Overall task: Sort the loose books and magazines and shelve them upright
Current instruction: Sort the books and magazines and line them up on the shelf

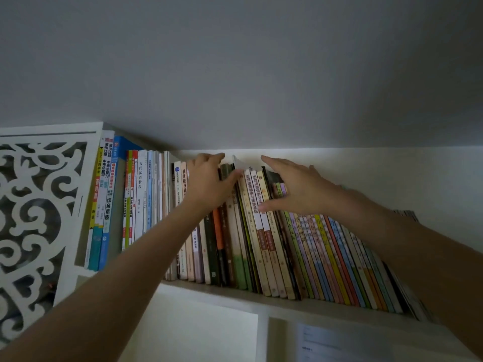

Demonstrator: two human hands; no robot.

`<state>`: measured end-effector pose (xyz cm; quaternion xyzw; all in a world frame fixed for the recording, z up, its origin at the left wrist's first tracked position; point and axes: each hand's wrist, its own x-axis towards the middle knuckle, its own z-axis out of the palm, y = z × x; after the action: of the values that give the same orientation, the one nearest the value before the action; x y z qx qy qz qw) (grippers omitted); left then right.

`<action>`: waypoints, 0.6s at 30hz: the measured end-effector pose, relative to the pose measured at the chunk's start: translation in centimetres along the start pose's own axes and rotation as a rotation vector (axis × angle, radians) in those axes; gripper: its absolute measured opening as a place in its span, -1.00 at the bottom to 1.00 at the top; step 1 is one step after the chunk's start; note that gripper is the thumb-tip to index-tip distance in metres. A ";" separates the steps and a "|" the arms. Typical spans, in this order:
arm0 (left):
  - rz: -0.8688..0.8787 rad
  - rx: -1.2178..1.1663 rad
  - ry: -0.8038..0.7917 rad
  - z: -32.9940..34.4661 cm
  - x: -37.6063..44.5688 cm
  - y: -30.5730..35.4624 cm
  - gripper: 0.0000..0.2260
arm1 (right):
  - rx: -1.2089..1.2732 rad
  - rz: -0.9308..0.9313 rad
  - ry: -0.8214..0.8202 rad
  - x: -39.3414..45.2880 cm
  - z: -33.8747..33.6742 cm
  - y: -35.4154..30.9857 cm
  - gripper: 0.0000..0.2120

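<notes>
A long row of books [261,244] stands upright on a white shelf [235,296], their spines facing me. My left hand [209,184] reaches to the tops of the books in the middle, fingers over their top edges and thumb against the spines. My right hand [292,186] lies just to the right with fingers stretched out and flat against leaning beige books [257,218]. Between the hands a thin white-edged book [238,163] sticks up above the row. To the right, several thin colourful books [339,257] lean leftward.
A white carved fretwork panel [34,218] closes the shelf's left end, with taller blue and yellow books [103,205] beside it. The pale wall rises above the shelf. Below the shelf board sit white compartments and a sheet of paper [339,343].
</notes>
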<state>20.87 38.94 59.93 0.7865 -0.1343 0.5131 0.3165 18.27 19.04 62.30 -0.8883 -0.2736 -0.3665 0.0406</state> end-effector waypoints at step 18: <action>-0.108 -0.208 0.099 -1.9 1.0 2.9 -0.86 | 0.006 -0.040 0.017 2.2 2.3 -0.9 0.03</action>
<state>18.36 38.02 62.37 0.7291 -0.1286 0.5167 0.4299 20.55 21.44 61.95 -0.8794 -0.2918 -0.3742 0.0382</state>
